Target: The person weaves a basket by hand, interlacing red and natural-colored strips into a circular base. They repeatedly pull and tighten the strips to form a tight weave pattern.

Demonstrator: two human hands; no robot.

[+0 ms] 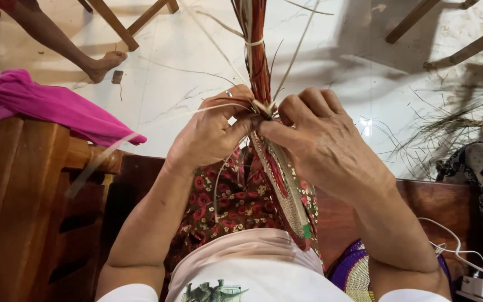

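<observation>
Over her lap, the left hand point(211, 134) and right hand point(320, 142) are pinching shut on the woven strip point(286, 193), which is standing on edge between them. Above, the red reed bundle point(257, 50) is rising. Beside her, a pink cloth point(51, 106) is draping over a wooden armrest point(23, 184).

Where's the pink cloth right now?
In the head view the pink cloth is on the person's left, draped over the top of the wooden chair arm, beside the left hand working the red straw bundle.
</observation>
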